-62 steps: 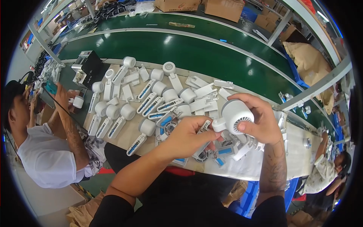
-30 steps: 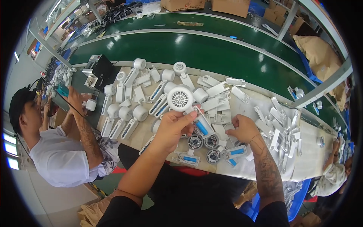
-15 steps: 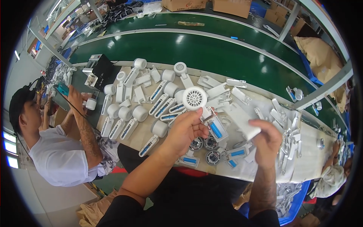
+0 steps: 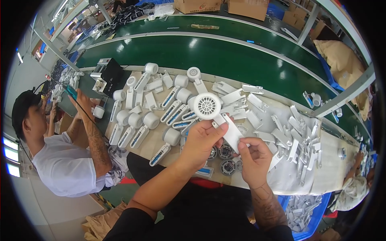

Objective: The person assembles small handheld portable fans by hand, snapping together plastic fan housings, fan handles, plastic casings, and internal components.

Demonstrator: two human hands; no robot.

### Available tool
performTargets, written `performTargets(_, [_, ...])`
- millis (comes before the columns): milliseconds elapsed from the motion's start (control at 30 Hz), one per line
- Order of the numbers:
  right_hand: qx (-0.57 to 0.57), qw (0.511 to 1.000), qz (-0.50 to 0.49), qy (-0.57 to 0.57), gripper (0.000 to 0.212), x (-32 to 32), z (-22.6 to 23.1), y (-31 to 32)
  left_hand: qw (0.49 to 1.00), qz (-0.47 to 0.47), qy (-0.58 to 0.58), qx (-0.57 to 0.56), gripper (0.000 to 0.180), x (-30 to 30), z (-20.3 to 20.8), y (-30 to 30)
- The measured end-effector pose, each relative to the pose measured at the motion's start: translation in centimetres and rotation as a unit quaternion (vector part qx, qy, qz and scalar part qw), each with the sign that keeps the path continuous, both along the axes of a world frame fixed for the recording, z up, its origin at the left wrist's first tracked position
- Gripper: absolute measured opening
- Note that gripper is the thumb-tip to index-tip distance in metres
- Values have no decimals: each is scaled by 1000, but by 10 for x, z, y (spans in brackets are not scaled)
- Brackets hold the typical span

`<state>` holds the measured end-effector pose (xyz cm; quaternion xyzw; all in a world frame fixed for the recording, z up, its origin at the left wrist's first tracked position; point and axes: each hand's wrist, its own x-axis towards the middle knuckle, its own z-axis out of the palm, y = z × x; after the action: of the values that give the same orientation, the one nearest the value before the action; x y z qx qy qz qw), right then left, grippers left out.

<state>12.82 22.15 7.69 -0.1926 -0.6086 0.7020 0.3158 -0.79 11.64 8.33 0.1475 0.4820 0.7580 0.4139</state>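
A white handheld fan [image 4: 207,106] with a round slotted grille is gripped by my left hand [image 4: 200,144], its thumb across the neck below the head. Over the fan's handle lies a long white plastic cover [image 4: 232,135], which hides the inside of the handle. My right hand [image 4: 256,160] is closed on the lower end of this cover, thumb and fingers pinching it. Just beneath my hands, several round dark motor parts [image 4: 227,167] rest on the table. By my left wrist lies an open fan handle with a blue battery [image 4: 205,171].
Several open-handled fans [image 4: 138,136] spread out at left. Loose white covers [image 4: 295,136] are piled at right. A black machine [image 4: 107,76] stands at the back left, before a green conveyor [image 4: 161,52]. A co-worker [image 4: 68,156] sits at left; a blue bin [image 4: 317,219] is below right.
My right hand has moved left, bringing the white cover onto the fan's handle. The blue battery inside that handle, visible before, is now covered. My left hand keeps its hold.
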Motion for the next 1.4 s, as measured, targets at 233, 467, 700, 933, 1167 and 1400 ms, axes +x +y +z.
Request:
performTargets(233, [80, 994, -70, -15, 35, 3, 15, 6, 989, 133, 5, 72, 32, -13, 16, -13])
performTargets(467, [51, 989, 120, -73, 16, -29, 9, -4, 993, 74, -51, 75, 35, -4, 10, -35])
performTargets(700, [6, 991, 116, -73, 28, -24, -30, -38, 999, -26, 26, 24, 39, -13, -20, -68])
performTargets(933, [301, 935, 185, 14, 26, -67, 5, -37, 987, 82, -50, 132, 40, -26, -18, -90])
performTargets(1167, [341, 891, 266, -141, 28, -47, 17, -15, 905, 312, 239, -163, 20, -117, -25, -116])
performTargets(1400, [332, 908, 144, -212, 24, 45, 12, 35, 626, 366, 479, -494, 39, -293, 13, -213])
